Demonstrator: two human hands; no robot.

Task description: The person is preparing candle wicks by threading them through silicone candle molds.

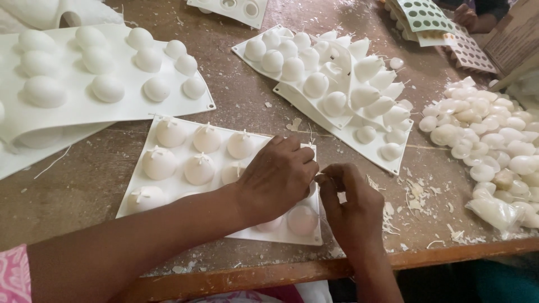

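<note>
A white silicone mould (185, 185) with dome-shaped cavities is lying on the wooden tabletop (247, 106) right in front of the person, and both hands are working at its near right corner. The left hand (275, 179) is resting curled over the mould, fingers bent and pressing down on it. The right hand (351, 205) is pinching narrowly just beside the mould's right edge; a thin wick strand (321, 178) seems to be held between its fingertips, though it is too fine to tell for sure.

Most domes on this mould are already showing small wick crosses (203, 158) on top, while the domes nearest the hands, such as the pinkish one (302, 220), are looking bare, so the wicking appears largely done with the last row left.

Further out, more moulds (101, 78) are sitting upside down, a loose heap of white wax half-shells (494, 140) is lying at the right, and wax flakes (415, 196) are littering the tabletop.
</note>
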